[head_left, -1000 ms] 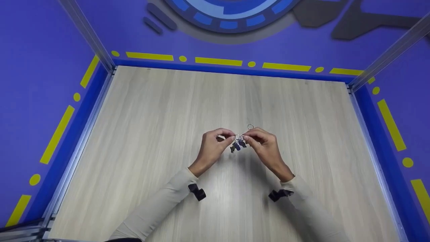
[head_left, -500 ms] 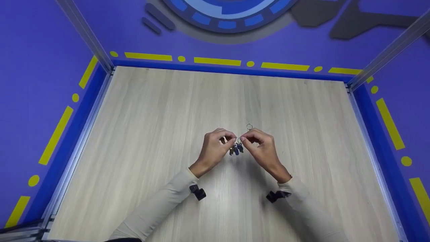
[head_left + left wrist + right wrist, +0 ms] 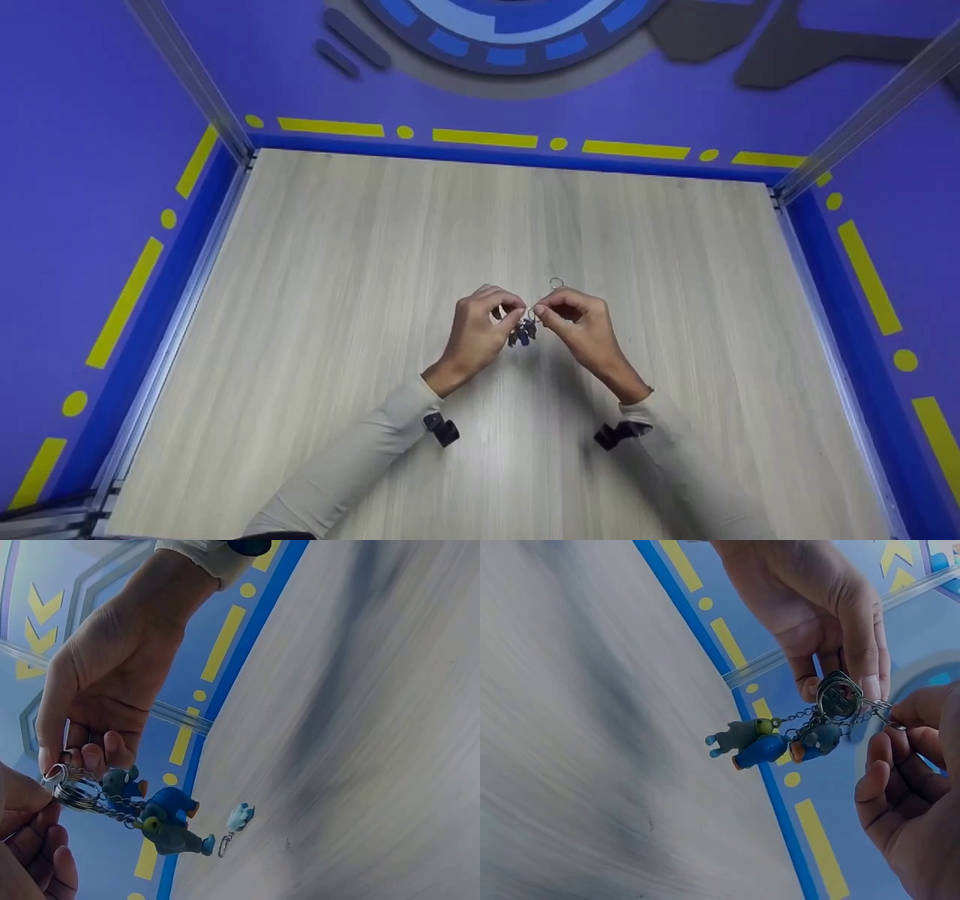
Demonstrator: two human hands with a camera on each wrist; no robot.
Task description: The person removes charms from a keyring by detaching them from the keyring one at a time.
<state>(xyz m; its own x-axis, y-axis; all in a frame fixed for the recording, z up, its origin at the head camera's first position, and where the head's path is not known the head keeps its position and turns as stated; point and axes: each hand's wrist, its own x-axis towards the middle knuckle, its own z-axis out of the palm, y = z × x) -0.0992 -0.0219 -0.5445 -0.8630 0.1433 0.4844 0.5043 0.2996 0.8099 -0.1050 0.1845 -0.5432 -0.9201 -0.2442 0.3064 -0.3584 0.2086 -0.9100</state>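
My left hand (image 3: 478, 326) and right hand (image 3: 581, 326) meet over the middle of the table, fingertips almost together. Between them is a bunch of keychains; small figures (image 3: 523, 331) dangle below. In the right wrist view, the left thumb and fingers pinch the cluster of metal rings (image 3: 840, 697). A split ring (image 3: 885, 716) at its side sits between my right thumb and finger. On short chains hang a grey figure with a yellow-green end (image 3: 742, 736), a blue one (image 3: 763, 751) and a grey-blue one (image 3: 821, 739). Fingers partly hide the rings.
Another keychain, with a pale blue figure (image 3: 241, 816), lies on the table just beyond the hands; only its ring (image 3: 556, 283) shows in the head view. Blue panels (image 3: 480, 105) and metal rails (image 3: 832, 322) border the wooden table (image 3: 360, 247).
The right hand has shifted slightly left, narrowing the gap between the fingertips. The dangling figures have moved a little left and lower. The keychain on the table stays put.
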